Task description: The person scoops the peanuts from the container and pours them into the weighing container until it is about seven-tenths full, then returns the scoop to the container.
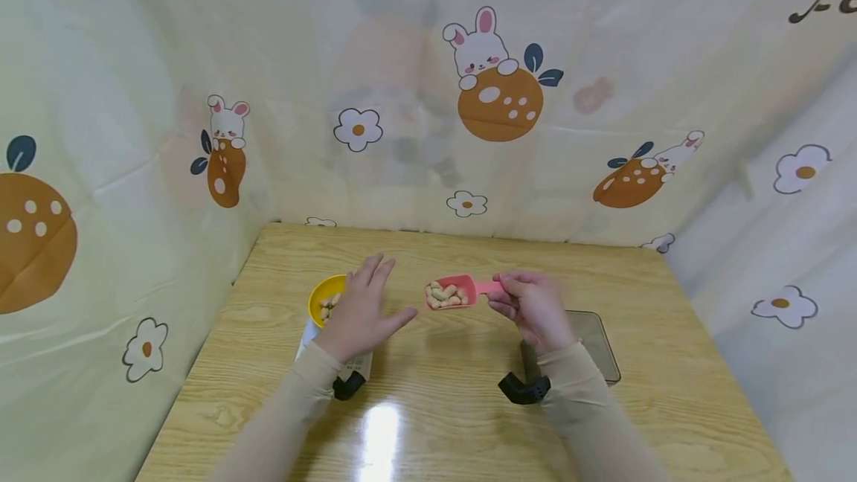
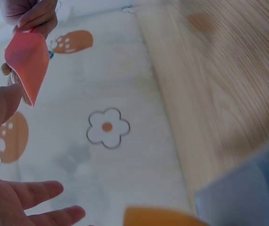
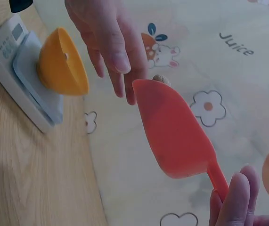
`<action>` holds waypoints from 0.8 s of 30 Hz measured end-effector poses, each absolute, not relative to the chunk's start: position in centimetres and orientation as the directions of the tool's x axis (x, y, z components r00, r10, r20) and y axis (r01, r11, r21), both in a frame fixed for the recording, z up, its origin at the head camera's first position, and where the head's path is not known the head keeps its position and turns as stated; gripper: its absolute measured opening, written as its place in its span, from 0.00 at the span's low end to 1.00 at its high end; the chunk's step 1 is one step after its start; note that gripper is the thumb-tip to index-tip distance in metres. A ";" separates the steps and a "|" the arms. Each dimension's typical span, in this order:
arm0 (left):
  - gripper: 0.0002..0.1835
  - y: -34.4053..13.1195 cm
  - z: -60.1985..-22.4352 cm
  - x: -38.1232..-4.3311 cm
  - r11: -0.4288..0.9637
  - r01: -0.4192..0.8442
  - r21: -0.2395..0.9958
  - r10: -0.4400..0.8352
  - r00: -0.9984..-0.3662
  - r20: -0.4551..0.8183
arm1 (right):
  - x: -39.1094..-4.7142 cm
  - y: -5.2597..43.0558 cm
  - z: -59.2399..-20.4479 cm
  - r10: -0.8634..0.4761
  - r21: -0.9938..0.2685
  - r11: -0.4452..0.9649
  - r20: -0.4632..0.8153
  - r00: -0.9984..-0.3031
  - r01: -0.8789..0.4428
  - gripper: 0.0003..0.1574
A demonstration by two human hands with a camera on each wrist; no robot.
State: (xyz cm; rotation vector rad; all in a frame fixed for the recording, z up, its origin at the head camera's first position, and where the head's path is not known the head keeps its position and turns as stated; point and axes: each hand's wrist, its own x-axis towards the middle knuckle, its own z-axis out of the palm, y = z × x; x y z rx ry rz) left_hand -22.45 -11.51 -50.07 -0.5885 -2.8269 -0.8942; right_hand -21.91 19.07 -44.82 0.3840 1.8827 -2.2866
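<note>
My right hand (image 1: 535, 311) pinches the handle of a pink scoop (image 1: 471, 288), which is held up over the middle of the table. Peanuts in their shells (image 1: 447, 296) fill the scoop's bowl. My left hand (image 1: 361, 315) is raised with fingers spread and holds nothing; in the head view it overlaps a yellow bowl (image 1: 315, 302) with more peanuts inside. The right wrist view has this bowl (image 3: 61, 66) sitting on a white kitchen scale (image 3: 7, 54), a little apart from the left hand (image 3: 113, 44).
Under my right forearm, a shallow grey tray (image 1: 599, 329) lies on the wooden table (image 1: 428, 407), partly hidden. A printed curtain (image 1: 402, 169) with bunnies and flowers closes off the back and sides. Black wrist devices (image 1: 524, 390) are on both forearms.
</note>
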 end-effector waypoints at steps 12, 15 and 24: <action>0.50 -17.0 -51.5 -21.7 0.785 0.361 0.503 0.253 -0.929 0.271 | -22.9 14.8 -45.8 -0.003 -0.936 -0.200 -0.296 -0.955 0.291 0.20; 0.52 -18.1 -52.1 -21.6 0.797 0.336 0.502 0.231 -0.937 0.260 | -23.2 13.6 -46.0 -0.014 -0.936 -0.201 -0.293 -0.956 0.290 0.18; 0.60 -20.1 -53.7 -21.4 0.813 0.233 0.533 0.169 -0.972 0.166 | -23.9 10.4 -46.1 -0.030 -0.945 -0.191 -0.266 -0.964 0.267 0.16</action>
